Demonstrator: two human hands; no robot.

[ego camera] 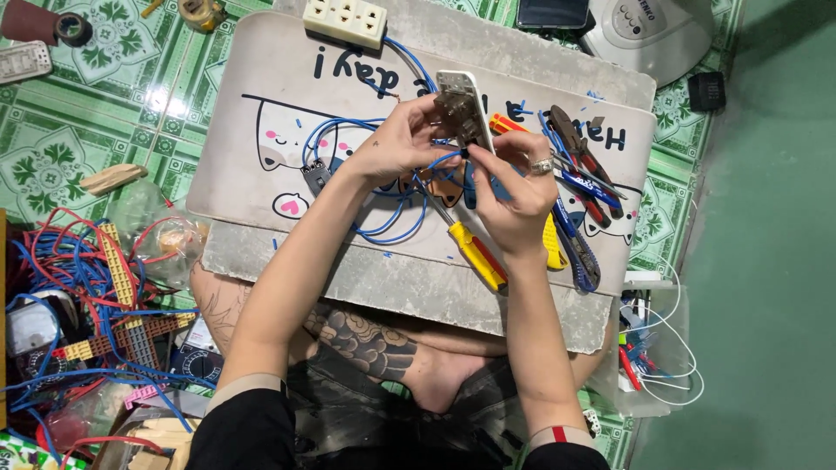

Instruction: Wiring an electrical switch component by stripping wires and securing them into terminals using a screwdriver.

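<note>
Two hands, left hand (396,139) and right hand (514,187), grip switch plate (461,109).

Your left hand (396,139) and right hand (514,187) meet on a white switch plate (461,104) with a grey-brown back, trailing blue wires (383,228). Below them lies a screwdriver (475,252) with a yellow-and-red handle. At right you have pliers (579,152) with red-and-black grips. The mat (261,104) is pale beige, printed with white cats, pink cheeks and black lettering. At top centre sits a cream socket strip (346,21). The floor tiles (52,130) are green with white leaf motifs. At lower left, red and blue wires tangle (61,261).
</note>
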